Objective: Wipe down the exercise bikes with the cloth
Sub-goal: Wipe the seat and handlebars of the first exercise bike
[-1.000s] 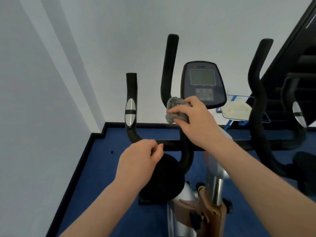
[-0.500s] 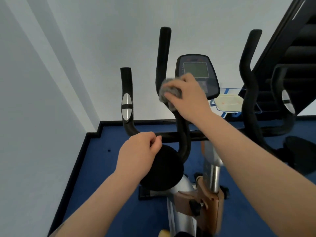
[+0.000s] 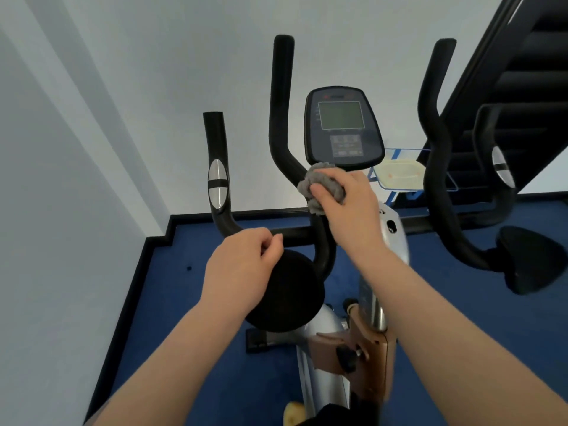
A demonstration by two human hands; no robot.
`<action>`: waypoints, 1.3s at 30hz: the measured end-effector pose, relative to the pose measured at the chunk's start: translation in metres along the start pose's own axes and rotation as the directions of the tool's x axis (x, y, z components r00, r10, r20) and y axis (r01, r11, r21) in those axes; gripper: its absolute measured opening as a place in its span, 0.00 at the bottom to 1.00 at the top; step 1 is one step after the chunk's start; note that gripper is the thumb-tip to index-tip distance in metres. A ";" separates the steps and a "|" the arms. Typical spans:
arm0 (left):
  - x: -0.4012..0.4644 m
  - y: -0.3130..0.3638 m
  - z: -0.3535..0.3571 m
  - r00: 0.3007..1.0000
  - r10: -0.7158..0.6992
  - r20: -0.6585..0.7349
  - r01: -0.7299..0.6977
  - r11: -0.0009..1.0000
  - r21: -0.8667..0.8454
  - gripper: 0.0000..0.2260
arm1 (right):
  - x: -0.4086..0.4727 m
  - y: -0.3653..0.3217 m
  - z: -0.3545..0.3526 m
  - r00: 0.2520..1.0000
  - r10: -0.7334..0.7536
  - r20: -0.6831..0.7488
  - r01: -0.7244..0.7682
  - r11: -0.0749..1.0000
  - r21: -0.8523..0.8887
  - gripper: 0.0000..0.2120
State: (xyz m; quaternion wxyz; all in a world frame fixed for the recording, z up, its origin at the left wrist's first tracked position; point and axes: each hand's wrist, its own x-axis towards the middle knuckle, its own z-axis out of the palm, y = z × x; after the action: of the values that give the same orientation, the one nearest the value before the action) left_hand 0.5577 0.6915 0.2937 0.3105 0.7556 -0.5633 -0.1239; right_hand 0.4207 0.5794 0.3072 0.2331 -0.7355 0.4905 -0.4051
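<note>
Now – right hand (image 3: 347, 207) grips cloth (image 3: 319, 187) on handlebar (image 3: 282, 142) | left hand (image 3: 242, 269) curled, empty

White wall (image 3: 153, 56); blue carpet (image 3: 190, 302); black skirting (image 3: 129, 287); pale tray (image 3: 399, 175) on blue-framed stand.

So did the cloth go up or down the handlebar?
Yes: the cloth slid down the inner handlebar, now below the console, not beside its screen.

Blue carpeted floor (image 3: 190, 302), black skirting along the walls; exercise bike (image 3: 322, 342) standing on it.
</note>
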 end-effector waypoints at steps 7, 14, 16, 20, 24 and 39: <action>0.002 -0.003 0.002 1.000 -0.014 -0.001 0.014 1.000 -0.009 0.19 | -0.051 0.018 -0.015 1.000 0.010 0.014 -0.010 1.000 0.011 0.14; 0.000 -0.005 0.002 1.000 -0.030 0.001 0.030 0.998 -0.052 0.18 | -0.078 0.014 -0.012 1.000 -0.005 -0.019 0.006 0.999 0.038 0.14; 0.001 -0.004 0.002 1.000 -0.024 0.003 0.024 0.999 -0.042 0.18 | -0.063 0.021 -0.021 0.999 -0.004 0.038 0.004 1.000 -0.005 0.13; 0.002 -0.003 0.001 1.000 -0.026 0.002 0.026 0.999 -0.037 0.19 | -0.048 0.013 -0.013 0.999 0.004 -0.042 -0.006 1.000 -0.030 0.13; 0.000 -0.003 0.003 0.999 -0.029 -0.016 0.028 0.999 -0.036 0.19 | -0.075 0.014 -0.012 0.995 -0.101 0.007 0.101 0.994 -0.033 0.12; -0.001 -0.002 0.000 0.997 -0.074 0.000 0.074 0.994 -0.075 0.21 | -0.052 0.009 -0.006 0.999 -0.050 -0.018 0.051 0.998 0.046 0.15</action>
State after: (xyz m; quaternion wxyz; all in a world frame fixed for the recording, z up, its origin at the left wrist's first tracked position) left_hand 0.5586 0.6925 0.2926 0.3345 0.7641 -0.5294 -0.1550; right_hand 0.4008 0.6234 0.2847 0.2356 -0.7385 0.4641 -0.4285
